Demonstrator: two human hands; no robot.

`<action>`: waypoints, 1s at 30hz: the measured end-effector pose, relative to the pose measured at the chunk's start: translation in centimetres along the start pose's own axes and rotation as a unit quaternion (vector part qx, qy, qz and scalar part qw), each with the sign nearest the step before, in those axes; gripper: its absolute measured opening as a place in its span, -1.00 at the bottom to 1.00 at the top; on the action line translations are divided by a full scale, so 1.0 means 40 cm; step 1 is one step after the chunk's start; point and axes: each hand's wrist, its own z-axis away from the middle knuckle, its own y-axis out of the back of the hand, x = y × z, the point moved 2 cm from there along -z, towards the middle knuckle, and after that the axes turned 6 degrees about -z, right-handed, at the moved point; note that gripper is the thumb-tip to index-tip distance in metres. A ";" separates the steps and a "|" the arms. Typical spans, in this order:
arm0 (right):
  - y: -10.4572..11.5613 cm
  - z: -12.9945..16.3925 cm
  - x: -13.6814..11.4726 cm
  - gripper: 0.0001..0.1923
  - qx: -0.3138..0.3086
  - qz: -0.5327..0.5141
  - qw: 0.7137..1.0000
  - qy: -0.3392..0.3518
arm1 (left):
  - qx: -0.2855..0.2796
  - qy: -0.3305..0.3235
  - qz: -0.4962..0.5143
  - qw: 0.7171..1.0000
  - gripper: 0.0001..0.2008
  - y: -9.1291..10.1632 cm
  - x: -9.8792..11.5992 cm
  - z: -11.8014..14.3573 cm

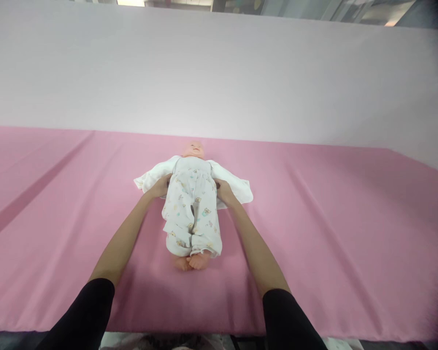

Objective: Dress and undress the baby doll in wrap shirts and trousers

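A baby doll (194,149) lies on its back on the pink cloth, its bare feet (196,261) pointing toward me. It wears a white long-sleeved top (233,181) with the sleeves spread out to both sides. Printed baby trousers (193,209) cover it from the waist down to the ankles. At the left side of the waist, my left hand (159,186) is closed on the trousers' edge. My right hand (224,190) grips the opposite side in the same way. The fingertips of both hands are partly hidden by the fabric.
The pink cloth (332,233) covers the table, with long creases and its front edge close to me. A plain white partition (219,73) rises along the back. Beyond its top edge, parts of the room and glass panels show.
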 end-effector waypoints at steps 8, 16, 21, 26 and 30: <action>-0.010 0.004 0.010 -0.79 0.094 0.011 0.993 0.074 | 0.061 0.001 -0.075 0.995 -0.79 -0.017 -0.014 0.003; -0.032 0.006 0.021 -0.81 0.062 -0.134 0.989 0.014 | 0.066 0.002 -0.050 0.997 -0.84 -0.021 -0.004 0.007; -0.033 0.012 0.013 -0.79 0.032 -0.187 0.982 -0.015 | 0.054 -0.019 0.067 0.996 -0.72 -0.023 0.028 0.013; -0.031 0.008 0.029 -0.83 0.029 -0.182 0.982 -0.043 | 0.025 -0.017 0.117 0.993 -0.76 -0.019 0.041 0.011; -0.032 0.004 0.030 -0.82 -0.011 -0.179 0.982 -0.051 | 0.024 0.042 0.132 0.990 -0.85 -0.011 0.024 0.005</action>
